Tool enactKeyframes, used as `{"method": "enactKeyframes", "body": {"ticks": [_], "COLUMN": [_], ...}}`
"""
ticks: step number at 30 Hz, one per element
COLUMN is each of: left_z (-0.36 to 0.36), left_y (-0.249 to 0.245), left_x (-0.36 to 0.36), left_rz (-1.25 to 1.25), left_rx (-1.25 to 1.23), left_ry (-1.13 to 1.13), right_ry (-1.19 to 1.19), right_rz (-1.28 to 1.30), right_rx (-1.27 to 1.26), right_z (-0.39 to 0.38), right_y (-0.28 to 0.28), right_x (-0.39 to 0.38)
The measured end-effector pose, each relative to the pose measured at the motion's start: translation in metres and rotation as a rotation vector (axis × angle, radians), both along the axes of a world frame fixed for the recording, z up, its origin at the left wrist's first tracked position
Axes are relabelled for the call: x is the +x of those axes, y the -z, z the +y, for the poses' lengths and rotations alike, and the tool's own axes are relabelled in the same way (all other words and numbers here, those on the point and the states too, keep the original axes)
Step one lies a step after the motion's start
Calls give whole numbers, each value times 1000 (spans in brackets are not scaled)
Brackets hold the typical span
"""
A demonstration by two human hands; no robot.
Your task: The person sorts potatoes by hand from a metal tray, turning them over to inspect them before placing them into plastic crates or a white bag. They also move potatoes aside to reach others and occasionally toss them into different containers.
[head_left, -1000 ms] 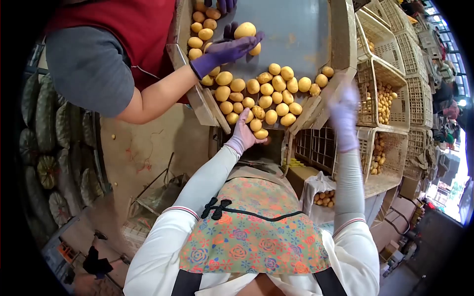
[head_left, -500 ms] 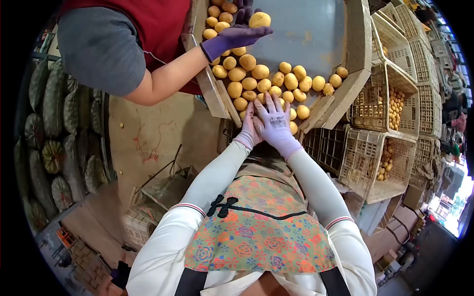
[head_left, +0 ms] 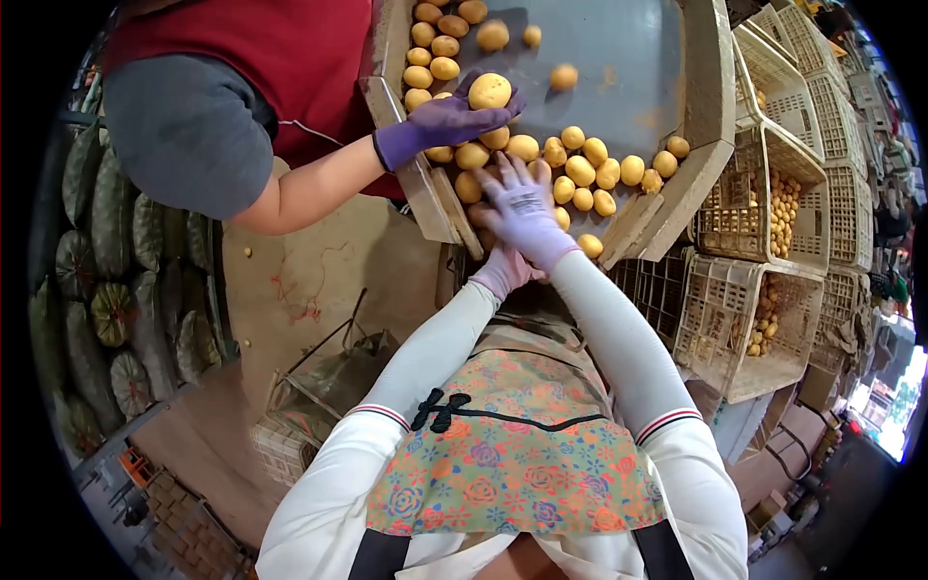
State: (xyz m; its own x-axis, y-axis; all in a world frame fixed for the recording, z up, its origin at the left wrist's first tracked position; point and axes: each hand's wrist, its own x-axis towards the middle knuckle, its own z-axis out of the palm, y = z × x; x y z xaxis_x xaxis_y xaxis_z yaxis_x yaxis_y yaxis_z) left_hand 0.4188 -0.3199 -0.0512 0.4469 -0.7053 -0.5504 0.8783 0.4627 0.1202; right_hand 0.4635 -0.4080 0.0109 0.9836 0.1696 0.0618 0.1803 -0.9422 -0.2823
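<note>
Yellow potatoes [head_left: 580, 171] lie across the lower end of the grey sorting tray [head_left: 619, 58]. My right hand [head_left: 527, 211], in a pale lilac glove, rests on potatoes at the tray's left front, fingers stretched out and apart. Just below it, at the tray's mouth, is my left hand [head_left: 505, 271] in a matching glove; its fingers are mostly hidden under the right hand. Near my right fingertips, a co-worker's purple-gloved hand [head_left: 449, 126] supports a large potato [head_left: 490, 91] on its palm.
Wooden boards [head_left: 696, 174] edge the tray. White plastic crates [head_left: 720, 319] with potatoes are stacked on the right. Full sacks [head_left: 111, 232] are piled at far left. A bag in a metal frame [head_left: 338, 377] stands on the floor, left of my apron.
My right hand has shifted left over the potatoes, and my left hand has drawn down toward me. The co-worker's hand came lower with its potato. Several blurred potatoes now appear on the upper tray.
</note>
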Motion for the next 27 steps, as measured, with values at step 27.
{"method": "enactKeyframes", "body": {"ticks": [27], "left_z": [1], "left_y": [-3], "left_x": [1], "left_rz": [331], "left_rx": [-1], "left_ry": [-71], "right_ry": [240], "right_rz": [-90], "right_rx": [144], "right_z": [-39], "right_y": [7], "right_x": [-67]}}
